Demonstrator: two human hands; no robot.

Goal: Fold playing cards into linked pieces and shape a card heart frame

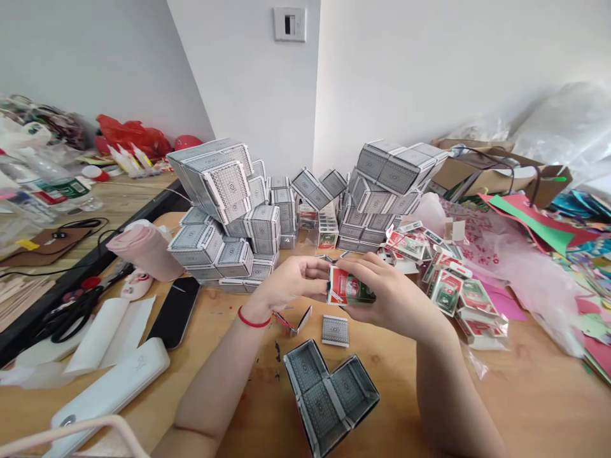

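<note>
Left hand [286, 283]: fingers curled in, thumb and fingertips pinched on the left end of the card pack [351, 289]; a red band [252, 320] is on the wrist.
Right hand [386, 296]: closed round the pack's right end, thumb on top, fingers underneath.
Card pack: red, white and green, held above the table [525, 394] between both hands, well clear of the wood.
Why held so: probably a grip at each end keeps the small pack steady and leaves its face in sight.
Loose packs [453, 286]: a spilled heap of like packs just right of the right hand, likely kept there for easy reach.
Grey boxes, left stack [224, 210]: patterned cartons piled several high, some tilted.
Grey boxes, right stack [391, 172]: the same, leaning; both stacks sit at the back, apart from the hands.
Joined trays [329, 394]: grey patterned shells fixed side by side, near the table's front edge; they look hollow, with nothing seen inside.
Flat grey piece [335, 331]: lies under the hands, beside a folded scrap [293, 323].
Cardboard box [501, 175]: back right; contents hidden.
Left side: phone [176, 312], scissors [71, 312] and a white power bank [109, 388].
</note>
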